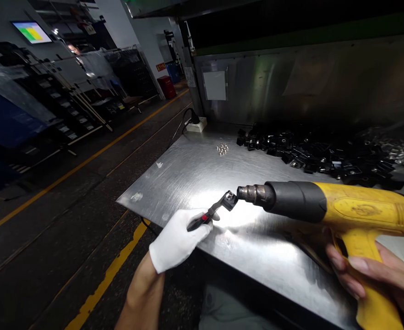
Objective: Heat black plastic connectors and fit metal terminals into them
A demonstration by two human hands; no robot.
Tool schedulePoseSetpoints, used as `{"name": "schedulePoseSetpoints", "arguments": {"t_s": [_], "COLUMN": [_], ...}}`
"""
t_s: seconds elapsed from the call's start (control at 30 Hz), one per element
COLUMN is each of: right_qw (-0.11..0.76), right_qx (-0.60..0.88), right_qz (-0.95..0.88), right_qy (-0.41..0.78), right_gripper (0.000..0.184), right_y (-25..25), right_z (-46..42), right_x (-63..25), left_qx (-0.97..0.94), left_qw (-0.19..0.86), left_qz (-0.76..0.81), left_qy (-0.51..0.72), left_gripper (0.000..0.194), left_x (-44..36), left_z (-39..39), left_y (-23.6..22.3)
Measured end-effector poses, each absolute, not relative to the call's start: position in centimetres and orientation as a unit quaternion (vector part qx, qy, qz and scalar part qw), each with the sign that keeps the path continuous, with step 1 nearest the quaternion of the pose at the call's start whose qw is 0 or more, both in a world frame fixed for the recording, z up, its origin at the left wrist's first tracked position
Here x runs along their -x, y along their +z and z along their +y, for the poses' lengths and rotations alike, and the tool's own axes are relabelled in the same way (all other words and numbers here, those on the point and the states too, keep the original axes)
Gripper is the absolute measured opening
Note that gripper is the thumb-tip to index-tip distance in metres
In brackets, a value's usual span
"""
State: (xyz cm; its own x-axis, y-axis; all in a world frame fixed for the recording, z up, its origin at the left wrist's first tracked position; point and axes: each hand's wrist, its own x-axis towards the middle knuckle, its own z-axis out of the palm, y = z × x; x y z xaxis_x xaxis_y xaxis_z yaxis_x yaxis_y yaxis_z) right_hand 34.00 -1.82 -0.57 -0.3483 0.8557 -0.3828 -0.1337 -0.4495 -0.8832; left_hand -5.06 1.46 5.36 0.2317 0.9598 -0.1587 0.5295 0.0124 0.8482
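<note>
My left hand (181, 236), in a white glove, is closed around a black-handled tool (202, 220) with a red mark, which looks like pliers. At the tool's far end is a small black part (230, 201) with a shiny metal ring in it. My right hand (370, 270), bare, grips the handle of a yellow heat gun (363, 208). The gun's stepped metal nozzle points left, its mouth right beside the small black part. Both are held over a bright metal table (184, 174). How the tool's jaws hold the part is too small to tell.
Several small metal pieces (222, 148) lie loose on the table. Behind the heat gun spreads a pile of black parts (312, 151), with clear plastic bags (401, 149) at right. A white power strip (195, 124) sits at the back corner. A metal panel (264, 87) closes the rear.
</note>
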Motion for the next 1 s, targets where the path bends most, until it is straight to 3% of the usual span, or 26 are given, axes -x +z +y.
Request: {"name": "schedulePoseSetpoints", "arguments": {"t_s": [0.1, 0.57, 1.0], "right_qw": [0.345, 0.342, 0.344], "right_qx": [0.453, 0.418, 0.425], "right_qz": [-0.387, -0.400, -0.395], "right_qy": [0.725, 0.741, 0.739], "right_gripper": [0.034, 0.031, 0.029], "right_y": [-0.4, -0.8, -0.3], "right_z": [-1.8, -1.6, -1.5], "right_x": [-34.0, -34.0, -33.6], "left_qx": [-0.653, -0.629, -0.614], "left_qw": [0.452, 0.556, 0.599], "left_qz": [0.555, 0.496, 0.468], "left_qy": [0.246, 0.223, 0.212], "left_gripper": [0.015, 0.027, 0.013], "left_x": [5.3, 6.2, 6.3], "left_z": [1.7, 2.5, 3.0], "left_y": [5.2, 4.1, 4.1]}}
